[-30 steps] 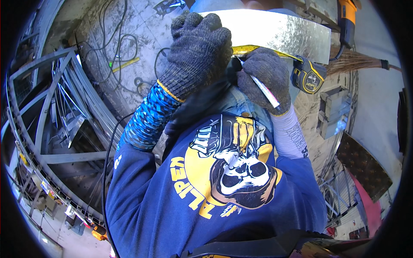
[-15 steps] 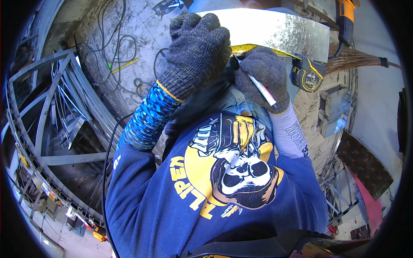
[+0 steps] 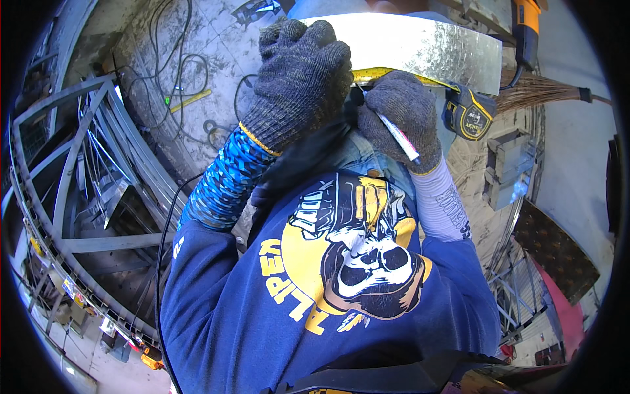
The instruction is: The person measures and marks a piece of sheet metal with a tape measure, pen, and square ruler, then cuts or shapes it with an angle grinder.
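A shiny sheet-metal piece (image 3: 426, 49) lies across the far side in front of me. My left hand (image 3: 305, 85), in a dark knit glove, is closed over its left end, fingers curled; the fingertips are hidden. The yellow blade of a tape measure (image 3: 469, 113) runs along the sheet's near edge, its black and yellow case hanging at the right end. In my right hand (image 3: 403, 115), gloved alike, is a white marker pen (image 3: 400, 139). The pen slants, with its tip end toward the sheet's near edge beside the blade. That hand also rests against the blade.
Metal frames and bars (image 3: 98, 157) fill the left side. Black cables (image 3: 174, 72) loop over the floor beyond. An orange and black power tool (image 3: 527, 29) and a straw broom (image 3: 541, 90) are at far right, above a metal box section (image 3: 508, 167).
The marker pen and my right hand have shifted very slightly. My left hand, the sheet and the tape measure look unchanged.
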Tool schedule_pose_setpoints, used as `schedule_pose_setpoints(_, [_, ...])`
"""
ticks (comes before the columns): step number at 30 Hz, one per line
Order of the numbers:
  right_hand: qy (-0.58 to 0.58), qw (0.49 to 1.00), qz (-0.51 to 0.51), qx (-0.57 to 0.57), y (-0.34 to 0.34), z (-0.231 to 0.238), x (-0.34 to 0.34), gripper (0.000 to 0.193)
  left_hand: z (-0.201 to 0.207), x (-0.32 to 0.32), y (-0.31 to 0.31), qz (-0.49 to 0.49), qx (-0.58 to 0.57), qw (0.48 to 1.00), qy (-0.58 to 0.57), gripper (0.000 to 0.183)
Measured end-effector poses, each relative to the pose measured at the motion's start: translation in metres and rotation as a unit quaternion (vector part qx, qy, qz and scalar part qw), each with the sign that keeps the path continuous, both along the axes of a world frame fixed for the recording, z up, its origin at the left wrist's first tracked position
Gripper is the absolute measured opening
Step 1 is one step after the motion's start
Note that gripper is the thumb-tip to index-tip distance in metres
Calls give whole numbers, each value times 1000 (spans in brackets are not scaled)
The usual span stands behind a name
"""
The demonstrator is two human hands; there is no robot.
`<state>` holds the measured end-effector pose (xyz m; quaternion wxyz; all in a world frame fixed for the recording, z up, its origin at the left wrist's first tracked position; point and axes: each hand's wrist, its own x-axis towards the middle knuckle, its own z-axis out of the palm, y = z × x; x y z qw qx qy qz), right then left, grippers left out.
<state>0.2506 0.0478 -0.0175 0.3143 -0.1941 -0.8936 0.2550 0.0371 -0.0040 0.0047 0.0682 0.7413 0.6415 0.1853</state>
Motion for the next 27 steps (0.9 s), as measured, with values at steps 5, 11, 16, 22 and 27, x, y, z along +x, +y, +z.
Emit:
schedule_pose_setpoints(5, [11,1000,1,1,1,-2,0,26,-2,0,0,2,2,1000,2,30])
schedule_pose_setpoints(11, [13,1000,10,-10,1,-2,0,27,-3,0,0,6,6,1000,7,30])
schedule_pose_setpoints(16, [10,1000,3,2,1,-2,1,27,-2,0,1,8,-5,1000,-4,29])
schedule_pose_setpoints(22, [11,1000,5,-5,0,-4,2,27,-1,0,0,9,-8,1000,-3,27])
schedule_pose_setpoints(27, [16,1000,2,-10,0,-3,1,26,-1,0,0,3,7,1000,-7,28])
